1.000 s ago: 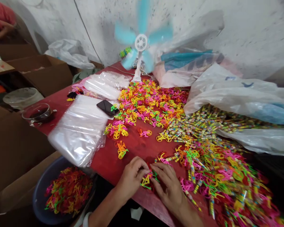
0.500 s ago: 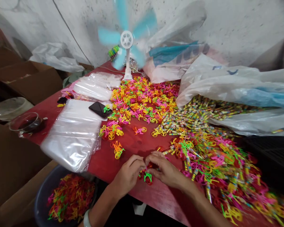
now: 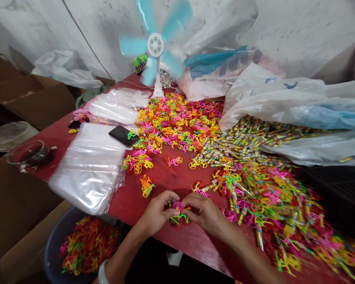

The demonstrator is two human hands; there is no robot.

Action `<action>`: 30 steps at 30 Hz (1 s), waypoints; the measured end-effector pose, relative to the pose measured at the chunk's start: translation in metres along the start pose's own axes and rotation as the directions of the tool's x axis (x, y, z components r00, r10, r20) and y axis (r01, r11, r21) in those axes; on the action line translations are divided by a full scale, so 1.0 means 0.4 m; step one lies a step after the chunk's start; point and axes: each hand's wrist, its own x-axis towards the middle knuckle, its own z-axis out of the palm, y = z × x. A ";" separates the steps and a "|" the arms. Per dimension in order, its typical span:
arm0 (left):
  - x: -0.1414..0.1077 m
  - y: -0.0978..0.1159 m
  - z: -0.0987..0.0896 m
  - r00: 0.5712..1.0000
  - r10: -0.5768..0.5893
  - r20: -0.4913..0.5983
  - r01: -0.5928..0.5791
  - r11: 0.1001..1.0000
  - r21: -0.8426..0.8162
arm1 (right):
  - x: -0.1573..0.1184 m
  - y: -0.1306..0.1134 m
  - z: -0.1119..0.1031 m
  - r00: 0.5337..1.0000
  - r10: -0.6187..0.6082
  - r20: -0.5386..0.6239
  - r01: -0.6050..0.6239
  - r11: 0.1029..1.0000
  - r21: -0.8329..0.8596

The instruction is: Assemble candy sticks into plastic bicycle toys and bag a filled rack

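At the front edge of the red table, my left hand [image 3: 160, 211] pinches a small plastic toy bicycle with a magenta wheel [image 3: 178, 205]. My right hand [image 3: 203, 211] meets it from the other side, its fingers closed on a small orange part [image 3: 187, 208] of a toy bicycle. The fingertips hide how the pieces join. Just below both hands is a green toy bicycle [image 3: 180, 218] with red wheels; whether it is held or lies on the table I cannot tell.
Colourful toy bicycles [image 3: 171, 122] and thin candy-filled tubes [image 3: 233, 146] heap across the table [image 3: 165, 179]. Clear plastic bags [image 3: 88, 169], a phone [image 3: 123, 135] and a glass cup [image 3: 29, 154] lie left. A fan [image 3: 156, 45] spins behind. A tub [image 3: 51, 252] of bicycles stands below.
My hands have parted slightly and turned, so the magenta wheel and the orange part show between the fingers. The view has shifted a little.
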 end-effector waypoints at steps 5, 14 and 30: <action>-0.004 0.003 -0.003 1.000 0.022 0.002 -0.022 1.000 -0.008 | 0.001 -0.005 0.006 0.997 -0.069 -0.038 0.063 0.988 -0.141; -0.020 0.018 0.011 0.990 0.092 -0.102 -0.082 0.991 0.103 | 0.012 -0.054 -0.043 0.995 0.077 0.070 -0.082 0.994 0.071; -0.007 0.013 -0.017 0.998 -0.068 0.007 0.067 0.968 -0.241 | 0.019 -0.041 -0.042 0.995 -0.052 0.088 0.055 0.998 -0.035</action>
